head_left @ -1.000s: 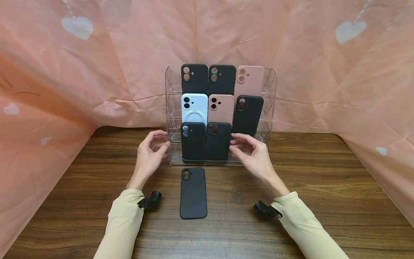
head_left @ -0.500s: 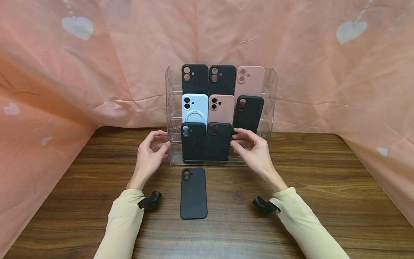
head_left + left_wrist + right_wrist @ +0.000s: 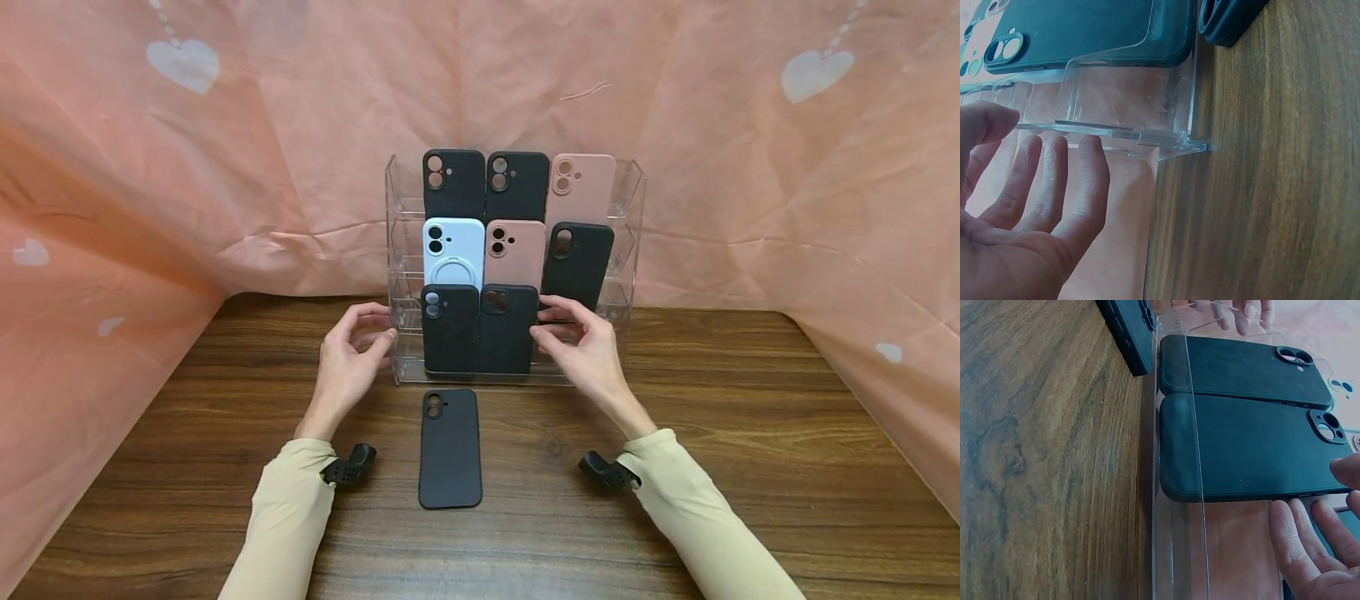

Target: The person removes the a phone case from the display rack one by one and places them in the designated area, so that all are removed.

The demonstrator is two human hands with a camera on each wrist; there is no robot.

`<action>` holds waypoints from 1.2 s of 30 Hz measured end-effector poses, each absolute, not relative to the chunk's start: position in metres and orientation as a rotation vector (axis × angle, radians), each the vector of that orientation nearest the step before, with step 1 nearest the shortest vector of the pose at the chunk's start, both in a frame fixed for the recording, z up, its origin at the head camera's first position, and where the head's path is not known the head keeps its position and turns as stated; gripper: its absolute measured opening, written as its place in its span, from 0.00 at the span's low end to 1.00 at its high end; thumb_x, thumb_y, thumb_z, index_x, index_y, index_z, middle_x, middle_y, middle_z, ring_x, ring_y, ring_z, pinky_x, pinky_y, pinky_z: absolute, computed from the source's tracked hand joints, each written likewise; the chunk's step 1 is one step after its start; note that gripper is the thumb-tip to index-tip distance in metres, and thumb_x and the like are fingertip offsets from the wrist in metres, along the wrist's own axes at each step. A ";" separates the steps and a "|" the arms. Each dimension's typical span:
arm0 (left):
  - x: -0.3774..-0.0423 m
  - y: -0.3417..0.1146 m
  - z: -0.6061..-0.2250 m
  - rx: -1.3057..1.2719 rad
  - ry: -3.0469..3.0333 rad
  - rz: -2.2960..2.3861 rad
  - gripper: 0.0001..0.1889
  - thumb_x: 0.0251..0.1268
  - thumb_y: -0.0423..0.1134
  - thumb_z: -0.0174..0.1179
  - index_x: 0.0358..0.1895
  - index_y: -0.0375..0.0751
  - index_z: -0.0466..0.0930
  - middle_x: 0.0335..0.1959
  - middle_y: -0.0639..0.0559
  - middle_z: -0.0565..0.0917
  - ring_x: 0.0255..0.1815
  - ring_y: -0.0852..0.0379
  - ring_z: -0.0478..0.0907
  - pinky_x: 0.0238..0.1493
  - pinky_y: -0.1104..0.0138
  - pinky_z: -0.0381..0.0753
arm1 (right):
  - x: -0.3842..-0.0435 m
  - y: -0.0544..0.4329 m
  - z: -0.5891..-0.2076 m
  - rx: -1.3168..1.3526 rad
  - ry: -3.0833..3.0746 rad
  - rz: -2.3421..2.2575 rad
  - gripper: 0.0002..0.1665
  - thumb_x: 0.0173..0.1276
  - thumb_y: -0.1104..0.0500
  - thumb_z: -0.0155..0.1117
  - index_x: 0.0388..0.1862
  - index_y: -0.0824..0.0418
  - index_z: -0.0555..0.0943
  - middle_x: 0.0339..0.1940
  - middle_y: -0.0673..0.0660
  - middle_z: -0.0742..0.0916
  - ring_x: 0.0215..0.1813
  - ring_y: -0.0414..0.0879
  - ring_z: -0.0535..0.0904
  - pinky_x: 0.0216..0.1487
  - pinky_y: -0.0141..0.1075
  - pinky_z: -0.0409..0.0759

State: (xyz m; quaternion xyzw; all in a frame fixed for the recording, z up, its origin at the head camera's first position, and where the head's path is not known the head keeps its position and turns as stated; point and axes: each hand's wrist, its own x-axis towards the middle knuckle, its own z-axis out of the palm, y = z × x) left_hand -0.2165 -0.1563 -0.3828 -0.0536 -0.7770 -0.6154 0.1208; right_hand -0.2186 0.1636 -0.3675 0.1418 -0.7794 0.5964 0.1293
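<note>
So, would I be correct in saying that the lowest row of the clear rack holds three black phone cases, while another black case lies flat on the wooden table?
Not quite: the head view shows only two black phone cases in the lowest row of the clear rack, not three. The other black case does lie flat on the wooden table.

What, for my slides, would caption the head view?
Left hand and right hand at a clear rack of phone cases, one black case in front.

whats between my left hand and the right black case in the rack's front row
In the head view, the rack's clear side wall comes first, then the left black case.
</note>
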 end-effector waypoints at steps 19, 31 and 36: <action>-0.217 -0.156 -0.384 -0.147 -2.275 -1.800 0.17 0.70 0.32 0.63 0.59 0.42 0.77 0.55 0.41 0.82 0.50 0.47 0.86 0.42 0.53 0.92 | -0.223 0.160 -0.371 0.415 -2.265 1.543 0.32 0.67 0.66 0.72 0.69 0.53 0.78 0.44 0.63 0.91 0.42 0.40 0.87 0.42 0.22 0.85; -0.217 -0.156 -0.382 -0.154 -2.269 -1.807 0.17 0.70 0.32 0.63 0.60 0.41 0.77 0.56 0.37 0.81 0.51 0.44 0.86 0.42 0.53 0.92 | -0.224 0.159 -0.366 0.493 -2.207 1.523 0.30 0.67 0.70 0.69 0.67 0.54 0.80 0.41 0.63 0.88 0.41 0.36 0.83 0.42 0.21 0.83; -0.216 -0.156 -0.382 -0.149 -2.273 -1.808 0.17 0.70 0.32 0.63 0.60 0.40 0.76 0.56 0.37 0.81 0.49 0.49 0.86 0.42 0.53 0.92 | -0.225 0.161 -0.363 0.494 -2.189 1.506 0.29 0.67 0.70 0.69 0.66 0.54 0.81 0.41 0.63 0.88 0.41 0.33 0.82 0.41 0.20 0.83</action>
